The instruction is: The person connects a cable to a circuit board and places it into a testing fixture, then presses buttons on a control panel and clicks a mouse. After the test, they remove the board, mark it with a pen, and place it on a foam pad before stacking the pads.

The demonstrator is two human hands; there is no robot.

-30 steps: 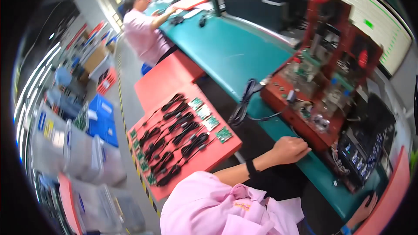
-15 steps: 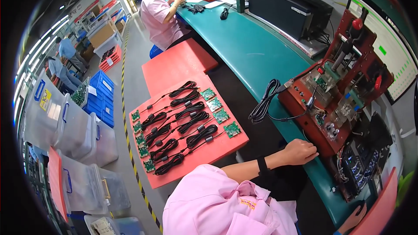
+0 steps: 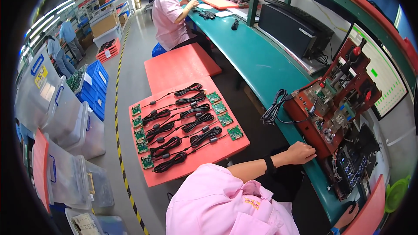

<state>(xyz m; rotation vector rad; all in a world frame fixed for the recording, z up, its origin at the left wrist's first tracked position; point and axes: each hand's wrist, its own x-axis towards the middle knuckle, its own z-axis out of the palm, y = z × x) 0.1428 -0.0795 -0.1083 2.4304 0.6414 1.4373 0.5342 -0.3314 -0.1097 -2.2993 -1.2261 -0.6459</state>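
My left hand (image 3: 301, 153), wearing a black wristband, rests closed at the green bench's edge, just beside the red test fixture (image 3: 307, 126). Nothing shows in its fingers. At the lower right, my right hand (image 3: 346, 217) bends over a small black mouse-like object (image 3: 350, 209), partly hidden by the fingers. The fixture has red-tipped lever handles, and a green circuit board (image 3: 321, 95) sits in it. A coiled black cable (image 3: 275, 108) hangs at its left side. On a pink foam board (image 3: 209, 156) to the left lie several green circuit boards (image 3: 235, 133) with coiled black cables (image 3: 205, 135).
A monitor (image 3: 385, 80) stands behind the fixture, and a black computer case (image 3: 285, 30) farther up the green bench (image 3: 257, 63). A co-worker in pink (image 3: 170, 15) sits at the far end. Clear bins (image 3: 74, 109) and blue crates (image 3: 98, 82) line the left.
The view has shifted slightly, so the scene sits a little differently in the picture. My left hand stays by the fixture. My right hand remains at the black object.
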